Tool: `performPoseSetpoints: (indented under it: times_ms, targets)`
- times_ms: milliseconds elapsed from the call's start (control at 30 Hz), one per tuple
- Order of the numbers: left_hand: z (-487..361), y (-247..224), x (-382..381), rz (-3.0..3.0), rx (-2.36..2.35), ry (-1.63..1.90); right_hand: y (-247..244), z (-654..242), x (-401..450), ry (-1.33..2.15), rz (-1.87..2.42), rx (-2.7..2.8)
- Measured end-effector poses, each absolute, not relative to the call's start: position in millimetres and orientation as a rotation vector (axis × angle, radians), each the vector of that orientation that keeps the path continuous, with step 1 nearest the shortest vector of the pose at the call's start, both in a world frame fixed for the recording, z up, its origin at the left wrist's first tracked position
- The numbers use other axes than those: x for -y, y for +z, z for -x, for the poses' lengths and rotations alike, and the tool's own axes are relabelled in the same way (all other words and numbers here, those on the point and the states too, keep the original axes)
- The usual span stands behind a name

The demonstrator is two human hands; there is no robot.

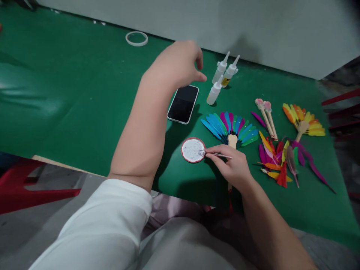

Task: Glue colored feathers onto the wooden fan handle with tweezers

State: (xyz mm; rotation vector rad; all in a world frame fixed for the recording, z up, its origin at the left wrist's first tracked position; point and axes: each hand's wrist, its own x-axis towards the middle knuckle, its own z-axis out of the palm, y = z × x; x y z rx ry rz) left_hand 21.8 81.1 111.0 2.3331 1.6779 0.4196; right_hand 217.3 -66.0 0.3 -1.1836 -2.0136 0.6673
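Observation:
My right hand (232,165) pinches metal tweezers (221,154), their tips over the right side of a round white disc (191,149) with a red rim. Under and behind that hand lies a blue, green and purple feather fan (222,125) with a wooden handle, partly hidden by my fingers. My left hand (185,62) is held above a black-screened phone (184,104), with thumb and fingers apart and nothing seen between them. Just to its right stand three white squeeze bottles with pointed nozzles, the nearest bottle (214,93) apart from my thumb.
On the right lie a yellow-orange feather fan (305,120), wooden sticks with pink tops (266,112), loose feathers (277,157) and a red tassel (282,176). A white ring (136,38) lies near the wall. A red stool (36,191) stands at lower left.

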Motion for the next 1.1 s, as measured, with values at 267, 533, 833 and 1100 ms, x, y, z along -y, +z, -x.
performPoseSetpoints:
  times_ms: [267,533,833,1100]
  targets:
    - [-24.5,112.4,-79.6,-2.327,-1.699,0.409,0.7,-218.5,65.2,0.617,1.175,2.084]
    - [-24.3,111.6,-80.3,-2.339,-1.714,0.399,-1.0,-215.6,65.2,0.628,1.223,2.116]
    - [-25.0,112.5,-77.6,-2.355,-1.673,0.391,0.4,-215.8,64.5,0.644,1.235,2.145]
    - [-24.2,127.2,-66.0,-2.493,-1.684,0.366,-1.5,-217.2,63.5,0.670,1.250,2.062]
